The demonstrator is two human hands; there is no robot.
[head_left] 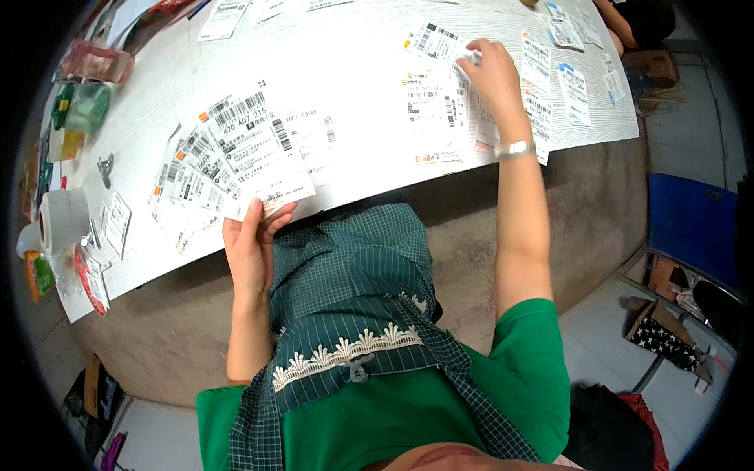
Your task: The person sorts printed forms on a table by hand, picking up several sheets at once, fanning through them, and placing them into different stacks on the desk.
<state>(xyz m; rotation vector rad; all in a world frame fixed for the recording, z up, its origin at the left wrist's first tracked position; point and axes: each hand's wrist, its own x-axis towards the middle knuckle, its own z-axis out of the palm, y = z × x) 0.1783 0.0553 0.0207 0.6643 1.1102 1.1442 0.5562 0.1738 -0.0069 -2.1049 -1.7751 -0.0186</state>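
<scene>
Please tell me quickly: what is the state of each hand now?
Left hand: closed, holding printed labels by their lower edge.
Right hand: at the right end of another label; whether it grips this cannot be told.

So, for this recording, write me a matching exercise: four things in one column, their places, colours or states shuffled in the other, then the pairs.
Column 1
1. left hand
2. right hand
3. white roll
4. apron

Column 2
A. near the left end of the white table
B. dark green with pale lines and cream lace trim
C. at a flat label
D. gripping the near edge of a fanned label

Pairs: 1-D; 2-C; 3-A; 4-B
</scene>
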